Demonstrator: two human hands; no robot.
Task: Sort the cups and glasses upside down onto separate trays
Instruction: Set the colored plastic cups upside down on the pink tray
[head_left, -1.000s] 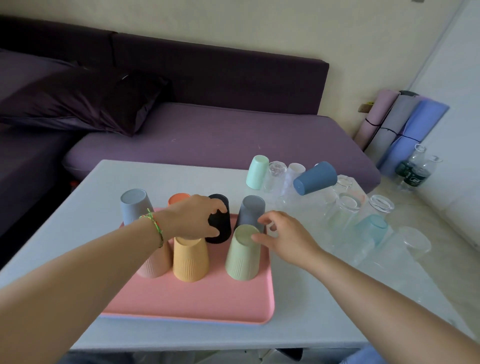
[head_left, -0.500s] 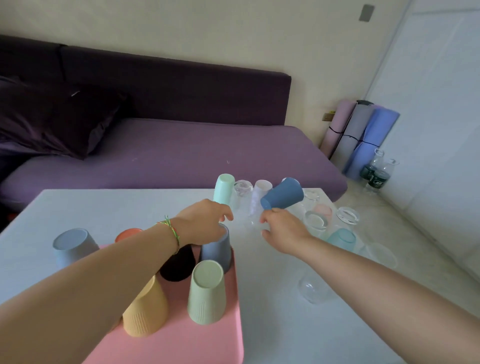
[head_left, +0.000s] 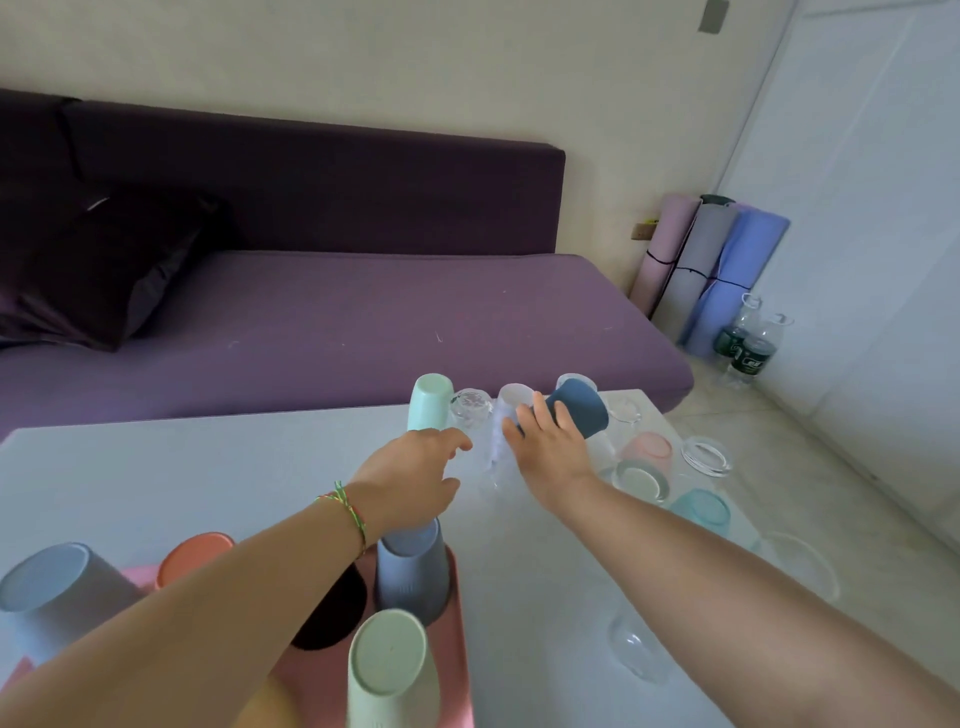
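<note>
Several plastic cups stand upside down on the pink tray (head_left: 460, 618): grey-blue (head_left: 52, 587), orange (head_left: 195, 548), black (head_left: 335, 618), slate blue (head_left: 413, 571) and pale green (head_left: 389, 670). At the table's far edge a mint cup (head_left: 430, 402), a clear glass (head_left: 470, 408) and a frosted white cup (head_left: 514, 397) stand close together. A dark blue cup (head_left: 582, 410) leans tilted behind them. My left hand (head_left: 415, 478) reaches toward the mint cup, fingers relaxed and holding nothing. My right hand (head_left: 545, 447) has its fingertips on the dark blue cup's near end, thumb spread apart.
Upside-down glasses crowd the table's right side: pink-tinted (head_left: 649, 449), clear (head_left: 704, 454), teal (head_left: 701, 509) and another clear one (head_left: 800, 566). One clear glass (head_left: 634, 654) sits near my right forearm. A purple sofa (head_left: 363, 322) lies beyond the table; rolled mats (head_left: 711, 270) lean at the wall.
Both hands left the cups on the pink tray and moved forward to the far group. My right hand rose onto the dark blue cup. The view shifted forward and right.
</note>
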